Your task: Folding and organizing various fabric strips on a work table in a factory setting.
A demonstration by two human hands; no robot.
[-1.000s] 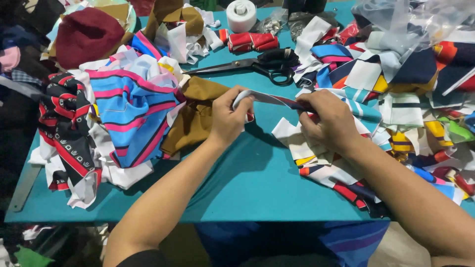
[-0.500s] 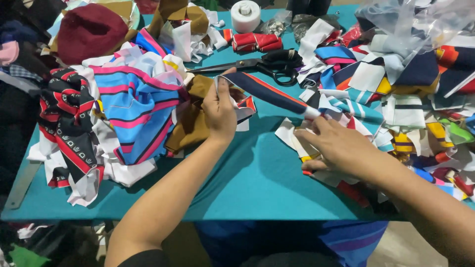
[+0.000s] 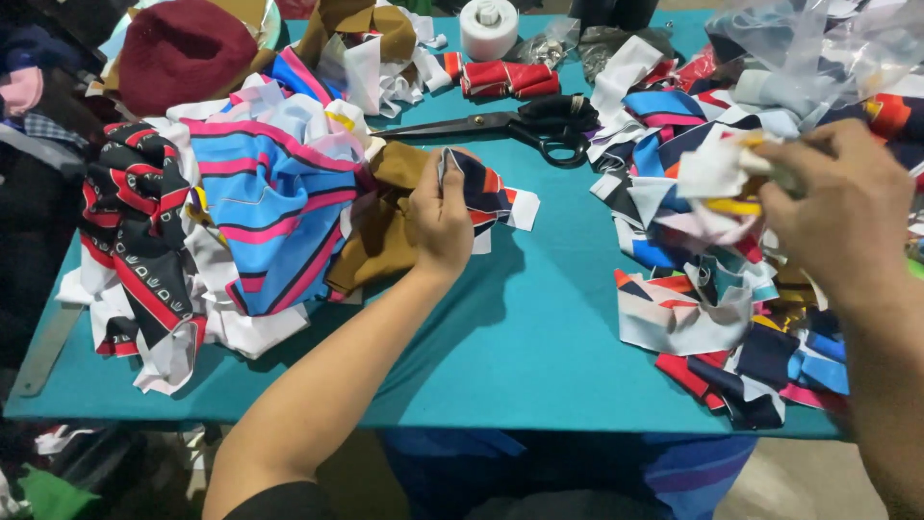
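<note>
My left hand (image 3: 438,223) rests at the middle of the teal table (image 3: 539,337), fingers closed on a navy, red and white fabric scrap (image 3: 481,188) that lies against a brown cloth (image 3: 380,241). My right hand (image 3: 842,207) is over the pile of mixed scraps (image 3: 703,279) on the right, gripping a bunch of white and yellow fabric pieces (image 3: 727,178) lifted from it.
A heap of blue, pink and black striped fabric (image 3: 260,202) fills the left side. Black scissors (image 3: 534,123) lie at the back centre, near a white tape roll (image 3: 489,27) and a red folded piece (image 3: 505,79). A maroon cap (image 3: 178,53) sits back left.
Both hands held one long striped strip together. My left hand carried it left to the pile by the brown cloth. My right hand let go and moved right to grab scraps.
</note>
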